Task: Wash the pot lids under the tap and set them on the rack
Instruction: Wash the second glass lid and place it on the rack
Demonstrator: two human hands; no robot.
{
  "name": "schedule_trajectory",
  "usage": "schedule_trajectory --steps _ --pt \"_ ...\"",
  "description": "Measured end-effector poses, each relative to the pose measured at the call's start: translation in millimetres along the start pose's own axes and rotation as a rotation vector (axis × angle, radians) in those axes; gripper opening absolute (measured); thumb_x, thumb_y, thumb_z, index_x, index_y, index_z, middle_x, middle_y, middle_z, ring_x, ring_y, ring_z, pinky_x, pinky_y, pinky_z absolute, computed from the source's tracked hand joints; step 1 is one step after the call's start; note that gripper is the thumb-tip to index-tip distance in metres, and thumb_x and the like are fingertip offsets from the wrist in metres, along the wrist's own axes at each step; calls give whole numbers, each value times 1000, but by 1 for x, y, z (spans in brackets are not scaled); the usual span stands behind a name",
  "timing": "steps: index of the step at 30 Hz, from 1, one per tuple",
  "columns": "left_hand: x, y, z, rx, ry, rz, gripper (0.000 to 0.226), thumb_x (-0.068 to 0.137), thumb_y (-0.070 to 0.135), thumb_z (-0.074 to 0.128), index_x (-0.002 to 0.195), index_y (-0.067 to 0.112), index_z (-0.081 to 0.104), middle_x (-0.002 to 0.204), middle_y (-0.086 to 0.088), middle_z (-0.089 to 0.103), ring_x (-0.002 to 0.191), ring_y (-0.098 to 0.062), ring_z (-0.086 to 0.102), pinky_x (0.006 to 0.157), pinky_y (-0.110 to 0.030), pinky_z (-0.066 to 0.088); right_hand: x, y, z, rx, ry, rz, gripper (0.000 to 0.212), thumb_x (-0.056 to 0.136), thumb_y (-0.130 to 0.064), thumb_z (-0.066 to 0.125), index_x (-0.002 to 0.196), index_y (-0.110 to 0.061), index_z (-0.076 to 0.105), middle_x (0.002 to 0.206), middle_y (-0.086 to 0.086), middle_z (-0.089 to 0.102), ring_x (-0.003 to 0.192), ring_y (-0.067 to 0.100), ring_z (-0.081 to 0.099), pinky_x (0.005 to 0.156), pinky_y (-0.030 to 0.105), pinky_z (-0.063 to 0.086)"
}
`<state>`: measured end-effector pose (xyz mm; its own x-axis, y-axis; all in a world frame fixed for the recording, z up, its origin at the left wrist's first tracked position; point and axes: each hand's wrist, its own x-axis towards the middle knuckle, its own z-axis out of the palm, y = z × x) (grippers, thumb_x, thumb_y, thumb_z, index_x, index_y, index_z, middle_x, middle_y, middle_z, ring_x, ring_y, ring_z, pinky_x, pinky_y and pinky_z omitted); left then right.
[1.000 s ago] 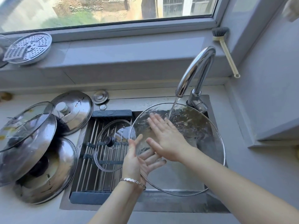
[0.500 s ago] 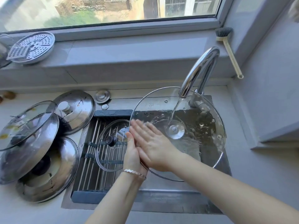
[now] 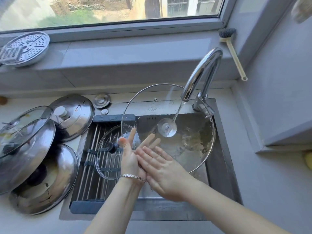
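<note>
A large glass lid is tilted up over the sink, and water from the running tap strikes it near its clear knob. My left hand grips the lid's lower left rim, thumb in front and fingers behind the glass. My right hand lies flat against the lid's lower part, fingers spread. A smaller glass lid with a black knob rests on the roll-up rack across the sink's left half.
Several steel and glass lids are piled on the counter to the left of the sink. A small steel disc lies behind the rack. A perforated steamer plate and a dish brush sit on the window ledge.
The big lid has tipped up and back, its top rim rising toward the ledge. My right hand slid down from the middle of the glass to its lower edge.
</note>
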<state>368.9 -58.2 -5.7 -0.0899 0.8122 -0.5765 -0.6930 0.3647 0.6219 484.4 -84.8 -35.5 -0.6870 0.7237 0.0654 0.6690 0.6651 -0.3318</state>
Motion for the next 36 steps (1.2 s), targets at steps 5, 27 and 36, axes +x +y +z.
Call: schedule_trajectory --steps 5,27,36 --pt "2 12 -4 8 -1 77 46 88 62 21 112 40 53 89 -12 74 85 -30 71 76 -47 55 -5 38 -13 -119 14 304 60 99 -41 4 141 -8 32 147 4 31 134 21 39 108 36 17" --pt "-26 23 -11 194 -6 27 50 68 63 35 105 36 55 99 -23 67 86 -37 69 68 -50 57 9 107 -34 -23 -42 643 79 85 -57 8 147 -13 -14 151 -1 -27 134 5 -29 113 29 -15" --pt "-15 32 14 652 151 145 27 92 44 45 112 28 52 83 -10 64 66 -24 62 46 -27 53 -60 59 23 694 -482 899 62 99 -35 38 150 -13 10 157 10 15 142 23 24 113 33 22"
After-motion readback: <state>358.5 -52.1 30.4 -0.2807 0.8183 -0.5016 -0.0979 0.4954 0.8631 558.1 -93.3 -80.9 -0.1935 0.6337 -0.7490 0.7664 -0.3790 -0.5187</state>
